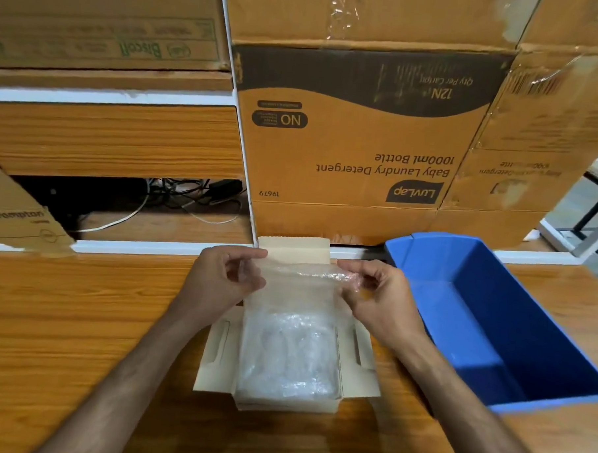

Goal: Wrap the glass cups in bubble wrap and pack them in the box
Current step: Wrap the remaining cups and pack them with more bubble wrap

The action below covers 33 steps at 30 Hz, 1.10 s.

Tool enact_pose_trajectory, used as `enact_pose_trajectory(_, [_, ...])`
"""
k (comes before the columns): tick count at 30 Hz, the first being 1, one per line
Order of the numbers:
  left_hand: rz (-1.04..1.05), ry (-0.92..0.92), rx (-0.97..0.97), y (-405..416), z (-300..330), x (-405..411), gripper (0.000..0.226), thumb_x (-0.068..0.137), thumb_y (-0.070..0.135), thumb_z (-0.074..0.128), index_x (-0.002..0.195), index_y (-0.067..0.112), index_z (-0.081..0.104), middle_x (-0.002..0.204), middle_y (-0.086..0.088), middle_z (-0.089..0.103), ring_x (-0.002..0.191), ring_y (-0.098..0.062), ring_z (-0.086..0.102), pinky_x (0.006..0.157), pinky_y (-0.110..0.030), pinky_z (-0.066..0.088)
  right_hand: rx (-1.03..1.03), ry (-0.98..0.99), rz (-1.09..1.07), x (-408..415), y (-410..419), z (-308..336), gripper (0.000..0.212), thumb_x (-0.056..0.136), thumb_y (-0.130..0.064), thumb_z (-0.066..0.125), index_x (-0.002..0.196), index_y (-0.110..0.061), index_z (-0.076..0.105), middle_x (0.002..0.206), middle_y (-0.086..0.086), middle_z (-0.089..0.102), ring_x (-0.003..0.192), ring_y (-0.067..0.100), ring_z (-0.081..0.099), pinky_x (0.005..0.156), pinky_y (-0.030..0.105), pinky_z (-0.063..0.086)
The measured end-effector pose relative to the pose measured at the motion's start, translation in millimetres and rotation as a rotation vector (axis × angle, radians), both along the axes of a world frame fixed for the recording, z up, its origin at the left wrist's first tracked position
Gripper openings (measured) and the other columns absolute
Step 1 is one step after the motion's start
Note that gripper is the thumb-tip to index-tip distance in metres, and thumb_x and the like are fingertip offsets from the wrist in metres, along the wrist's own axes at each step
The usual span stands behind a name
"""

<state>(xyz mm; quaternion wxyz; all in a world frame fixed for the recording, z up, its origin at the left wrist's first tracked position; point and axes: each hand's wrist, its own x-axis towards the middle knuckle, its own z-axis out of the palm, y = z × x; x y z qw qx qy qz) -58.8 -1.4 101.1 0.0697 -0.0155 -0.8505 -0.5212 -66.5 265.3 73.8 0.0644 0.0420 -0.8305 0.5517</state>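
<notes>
Roughly, left to right:

left hand (225, 278): pinches the left end of the bubble wrap's far edge, fingers curled; desk (81, 319) to its left bare wood, room to swing out.
bubble wrap (298, 284): sheet stretched between both hands, far edge raised, rest draped down into the box. Long axis runs near–far; held edge runs left–right.
box (320, 403): small tan carton, open, side flaps splayed left and right, far flap upright behind the sheet. Sits directly below and near of both hands.
glass cups: clear wrapped bulk (292, 356) fills the box; cannot tell how many cups are in it.
right hand (377, 291): pinches the right end of the same edge, fingers curled. Both hands about equally far from the box.
blue bin (491, 337): just beside the box's right flap, close to the right forearm. Tight side.
key relation: box lies near of the grip, so the sheet likely folds toward the person and down. My read: late in the packing, top layer going on.
risk: right elbow clipping the bin wall.
</notes>
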Motion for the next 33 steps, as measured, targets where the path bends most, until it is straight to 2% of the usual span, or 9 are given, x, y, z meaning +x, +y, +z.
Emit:
enact_pose_trajectory(2, [0.059,0.157,-0.184,3,-1,4,0.034,0.082,0.007,0.083,0.11,0.027,0.079,0.094,0.004,0.072,0.088,-0.008,0.068,0.083,-0.02,0.058,0.113,0.171,-0.052,2,-1,2,0.024,0.089,-0.011,0.077,0.104,-0.03,0.079,0.097,-0.017,0.072,0.089,0.0,0.068,0.079,0.018,0.056])
enact_pose_trajectory(6, [0.126,0.436,-0.48,7,-13,22,0.02,0.086,0.007,0.076,0.1,0.02,0.081,0.091,0.008,0.06,0.084,-0.008,0.058,0.07,-0.021,0.046,0.483,0.508,-0.121,12,4,-1,0.017,0.082,-0.012,0.075,0.096,-0.021,0.078,0.083,-0.01,0.055,0.083,0.015,0.057,0.069,0.03,0.046])
enact_pose_trajectory(10, [0.067,0.372,-0.66,0,-57,48,0.022,0.071,0.0,0.082,0.087,0.016,0.08,0.099,0.002,0.062,0.085,-0.016,0.062,0.068,-0.022,0.044,0.72,0.368,0.016,40,2,-31,0.017,0.081,-0.019,0.077,0.097,-0.023,0.075,0.102,-0.005,0.055,0.09,0.016,0.059,0.066,0.023,0.044])
enact_pose_trajectory(13, [-0.011,0.245,-0.776,-8,-96,61,0.028,0.065,0.001,0.089,0.085,0.019,0.079,0.103,0.001,0.068,0.088,-0.018,0.066,0.07,-0.024,0.051,0.847,0.173,0.184,56,-1,-61,0.016,0.084,-0.027,0.077,0.1,-0.028,0.075,0.129,-0.006,0.056,0.102,0.013,0.065,0.071,0.023,0.056])
enact_pose_trajectory(16, [-0.079,0.183,-0.811,-14,-117,68,0.031,0.063,0.003,0.09,0.088,0.019,0.079,0.104,0.003,0.073,0.098,-0.016,0.066,0.091,-0.027,0.051,0.903,0.075,0.241,62,0,-74,0.019,0.09,-0.034,0.069,0.109,-0.032,0.072,0.147,-0.01,0.048,0.119,0.01,0.061,0.087,0.029,0.06])
enact_pose_trajectory(23, [-0.232,0.032,-0.838,-22,-108,76,0.022,0.083,0.047,0.075,0.1,0.033,0.076,0.123,0.016,0.069,0.128,-0.01,0.054,0.11,-0.029,0.023,0.918,0.061,0.378,65,8,-66,0.027,0.094,-0.028,0.058,0.117,-0.028,0.071,0.153,-0.008,0.051,0.133,0.012,0.055,0.106,0.032,0.051])
enact_pose_trajectory(27, [-0.408,-0.094,-0.881,-21,-94,80,0.058,0.092,0.076,0.044,0.122,0.034,0.07,0.139,0.017,0.059,0.137,-0.004,0.042,0.119,-0.03,0.015,0.93,0.016,0.497,63,8,-59,0.039,0.086,-0.041,0.048,0.106,-0.027,0.079,0.152,-0.004,0.055,0.145,0.006,0.042,0.117,0.03,0.041])
enact_pose_trajectory(30, [-0.37,-0.082,-0.835,-16,-83,74,0.055,0.097,0.067,0.041,0.135,0.033,0.06,0.145,0.01,0.054,0.138,-0.009,0.042,0.119,-0.03,0.021,0.933,-0.001,0.504,60,3,-51,0.043,0.092,-0.054,0.042,0.081,-0.03,0.076,0.136,-0.009,0.067,0.142,0.001,0.042,0.118,0.036,0.038])
enact_pose_trajectory(33, [-0.379,-0.091,-0.905,-10,-79,61,0.067,0.098,0.054,0.058,0.156,0.031,0.034,0.165,0.0,0.029,0.152,-0.021,0.028,0.123,-0.034,0.022,0.968,0.033,0.471,53,-8,-37,0.018,0.1,-0.044,0.056,0.109,-0.038,0.071,0.151,-0.01,0.054,0.139,0.01,0.048,0.114,0.035,0.044])
